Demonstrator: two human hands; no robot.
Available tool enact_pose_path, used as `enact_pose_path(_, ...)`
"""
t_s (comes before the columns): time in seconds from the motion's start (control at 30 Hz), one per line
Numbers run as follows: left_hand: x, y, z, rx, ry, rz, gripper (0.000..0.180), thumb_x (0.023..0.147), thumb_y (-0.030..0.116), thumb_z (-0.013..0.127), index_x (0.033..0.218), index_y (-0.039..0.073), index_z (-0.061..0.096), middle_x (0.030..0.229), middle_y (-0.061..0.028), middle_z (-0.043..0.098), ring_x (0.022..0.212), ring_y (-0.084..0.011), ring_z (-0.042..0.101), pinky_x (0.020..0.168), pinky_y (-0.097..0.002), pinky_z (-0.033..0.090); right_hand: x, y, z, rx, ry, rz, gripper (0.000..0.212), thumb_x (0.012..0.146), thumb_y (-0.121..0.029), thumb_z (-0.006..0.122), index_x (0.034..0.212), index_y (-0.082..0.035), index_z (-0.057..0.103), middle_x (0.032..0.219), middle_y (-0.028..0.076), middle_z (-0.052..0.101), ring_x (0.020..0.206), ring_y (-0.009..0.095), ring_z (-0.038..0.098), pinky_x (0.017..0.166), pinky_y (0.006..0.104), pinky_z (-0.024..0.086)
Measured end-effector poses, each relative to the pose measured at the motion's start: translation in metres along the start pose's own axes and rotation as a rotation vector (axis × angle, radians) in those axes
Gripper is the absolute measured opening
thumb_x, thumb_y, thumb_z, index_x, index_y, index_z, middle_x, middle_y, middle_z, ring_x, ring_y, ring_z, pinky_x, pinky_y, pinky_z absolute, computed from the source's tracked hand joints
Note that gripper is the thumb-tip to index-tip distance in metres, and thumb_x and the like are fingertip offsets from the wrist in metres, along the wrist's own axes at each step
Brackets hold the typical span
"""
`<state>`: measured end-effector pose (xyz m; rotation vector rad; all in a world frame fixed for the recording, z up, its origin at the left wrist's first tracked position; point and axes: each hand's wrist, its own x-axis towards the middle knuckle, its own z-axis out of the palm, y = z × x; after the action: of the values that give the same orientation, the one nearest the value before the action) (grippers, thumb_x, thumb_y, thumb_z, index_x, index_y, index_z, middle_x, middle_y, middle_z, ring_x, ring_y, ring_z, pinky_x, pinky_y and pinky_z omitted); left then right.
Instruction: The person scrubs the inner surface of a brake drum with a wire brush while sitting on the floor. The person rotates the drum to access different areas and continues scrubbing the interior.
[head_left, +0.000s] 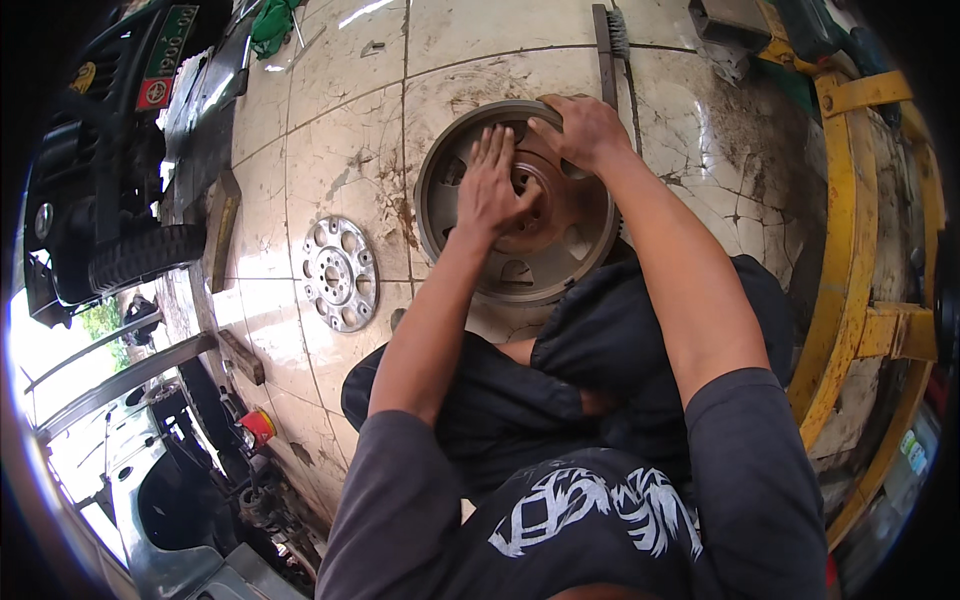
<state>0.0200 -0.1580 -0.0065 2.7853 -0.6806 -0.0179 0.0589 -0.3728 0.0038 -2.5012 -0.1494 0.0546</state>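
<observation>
A large round metal wheel (515,285) with a thick grey rim, cut-out openings and a reddish-brown hub lies on the floor by my folded legs. My left hand (490,195) rests on its face beside the hub, fingers stretched out and pressed flat. At the upper right of the wheel, my right hand (585,132) holds the rim, some fingers over the outer edge and the thumb side inward. Part of the hub and rim is hidden under my hands. To the left, apart from the wheel, a smaller silver disc (340,275) with a ring of round holes lies flat.
A wire brush (608,55) lies beyond the wheel on the stained, cracked tiles (340,150). A yellow metal frame (850,230) stands at the right. Vehicle parts (110,200), a wooden block (240,357) and a red-yellow can (257,428) are on the left. Green cloth (271,28) lies far left.
</observation>
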Motion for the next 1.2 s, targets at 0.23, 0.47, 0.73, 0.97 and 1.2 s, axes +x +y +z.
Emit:
enact_pose_path(0.23, -0.019, 0.0, 0.003, -0.045, 0.026, 0.038, 0.093, 0.089, 0.048, 0.059, 0.159, -0.007, 0.033, 0.166, -0.0282, 0.03, 0.157, -0.042, 0.026, 0.13, -0.0478, 0.02, 0.001, -0.001, -0.004, 0.025, -0.006, 0.003, 0.06, 0.096, -0.056, 0.06, 0.133, -0.011, 0.068, 0.117, 0.019, 0.075, 0.115, 0.036, 0.069, 0.102, 0.0459, 0.054)
enact_pose_path(0.47, -0.006, 0.002, 0.016, -0.007, 0.117, -0.058, 0.088, 0.093, 0.044, 0.057, 0.16, -0.006, 0.03, 0.167, -0.0283, 0.029, 0.157, -0.0417, 0.024, 0.13, -0.0481, 0.02, 0.005, 0.004, 0.001, 0.024, 0.109, -0.066, 0.059, 0.095, -0.056, 0.064, 0.127, -0.007, 0.072, 0.107, 0.022, 0.076, 0.106, 0.039, 0.072, 0.097, 0.0465, 0.056)
enact_pose_path(0.73, 0.0, 0.007, 0.003, 0.138, 0.063, -0.248, 0.083, 0.096, 0.044, 0.051, 0.157, -0.008, 0.035, 0.163, -0.0308, 0.035, 0.156, -0.041, 0.029, 0.129, -0.0476, 0.022, 0.007, -0.004, -0.005, -0.019, -0.015, -0.018, 0.059, 0.096, -0.055, 0.061, 0.133, -0.01, 0.068, 0.114, 0.021, 0.075, 0.114, 0.036, 0.069, 0.101, 0.0463, 0.055)
enact_pose_path(0.97, -0.006, 0.002, 0.008, 0.248, 0.037, -0.156, 0.09, 0.093, 0.051, 0.052, 0.158, -0.008, 0.035, 0.162, -0.0311, 0.037, 0.153, -0.0413, 0.035, 0.129, -0.0456, 0.022, 0.006, 0.001, -0.001, -0.029, 0.03, -0.037, 0.059, 0.096, -0.055, 0.062, 0.134, -0.01, 0.068, 0.114, 0.019, 0.075, 0.113, 0.036, 0.069, 0.101, 0.0464, 0.055)
enact_pose_path(1.2, -0.003, 0.009, 0.003, 0.194, 0.03, -0.166, 0.077, 0.102, 0.047, 0.042, 0.156, -0.008, 0.039, 0.161, -0.0294, 0.039, 0.152, -0.0394, 0.037, 0.129, -0.0454, 0.023, 0.006, -0.002, -0.005, -0.038, -0.006, -0.021, 0.059, 0.096, -0.055, 0.061, 0.135, -0.011, 0.067, 0.116, 0.019, 0.075, 0.114, 0.036, 0.069, 0.101, 0.0462, 0.055)
